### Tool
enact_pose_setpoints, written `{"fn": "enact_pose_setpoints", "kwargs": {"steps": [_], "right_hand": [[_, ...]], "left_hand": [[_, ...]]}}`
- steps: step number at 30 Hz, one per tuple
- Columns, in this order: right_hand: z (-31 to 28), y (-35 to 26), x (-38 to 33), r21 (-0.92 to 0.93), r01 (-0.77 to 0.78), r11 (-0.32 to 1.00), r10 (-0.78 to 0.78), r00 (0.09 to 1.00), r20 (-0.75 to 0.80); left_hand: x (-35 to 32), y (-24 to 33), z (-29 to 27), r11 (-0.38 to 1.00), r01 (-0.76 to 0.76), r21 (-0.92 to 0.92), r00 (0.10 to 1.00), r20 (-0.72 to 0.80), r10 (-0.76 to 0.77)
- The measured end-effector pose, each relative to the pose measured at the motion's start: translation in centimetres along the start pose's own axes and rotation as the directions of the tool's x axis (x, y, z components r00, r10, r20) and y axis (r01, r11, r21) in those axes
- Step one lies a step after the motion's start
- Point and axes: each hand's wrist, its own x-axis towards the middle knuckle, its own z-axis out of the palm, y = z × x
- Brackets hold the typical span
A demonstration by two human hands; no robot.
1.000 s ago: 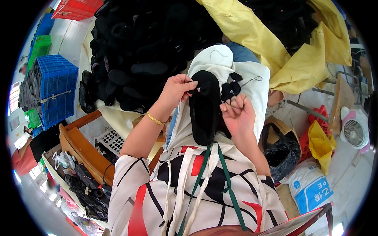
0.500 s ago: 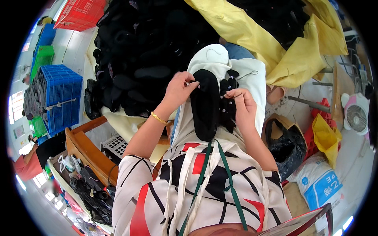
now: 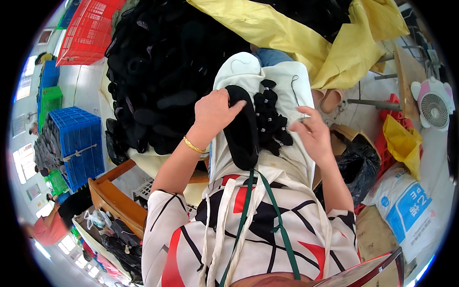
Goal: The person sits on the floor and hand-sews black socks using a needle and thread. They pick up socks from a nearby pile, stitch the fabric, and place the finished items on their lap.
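My left hand [image 3: 215, 112] grips the top end of a long black slipper-shaped piece [image 3: 241, 131] that lies lengthwise on the white cloth [image 3: 291, 158] over my lap. A gold bracelet sits on that wrist. Just to the right of the piece lies a cluster of small black bits [image 3: 271, 117] on the cloth. My right hand [image 3: 311, 135] is to the right of the cluster, its fingertips pinched on a thin dark thread [image 3: 293, 91] that loops up across the cloth.
A big heap of black slipper pieces [image 3: 162, 71] fills the area ahead, with a yellow sheet [image 3: 296, 33] to its right. Blue crate [image 3: 79, 143] and red crate [image 3: 88, 33] at left, wooden bench [image 3: 112, 198] lower left, black bag [image 3: 363, 167], printed sack [image 3: 404, 205] and small fan [image 3: 434, 107] at right.
My right hand has left the black piece and drawn away to the right, pulling the thread. My left hand keeps its hold on the piece, which now rests lower on my lap.
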Motion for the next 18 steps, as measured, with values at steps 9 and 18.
{"fn": "enact_pose_setpoints", "kwargs": {"steps": [9,18], "right_hand": [[9.2,-0.1,5.5,0.09,-0.251,0.964,0.199,0.902,0.382],[11.2,1.8,7.3,-0.125,0.041,0.991,0.003,0.943,0.333]], "left_hand": [[-0.3,-2.7,1.5,0.796,0.299,-0.526,0.953,0.126,-0.275],[-0.3,-3.5,3.0,0.604,0.392,-0.694,0.913,0.21,-0.351]]}}
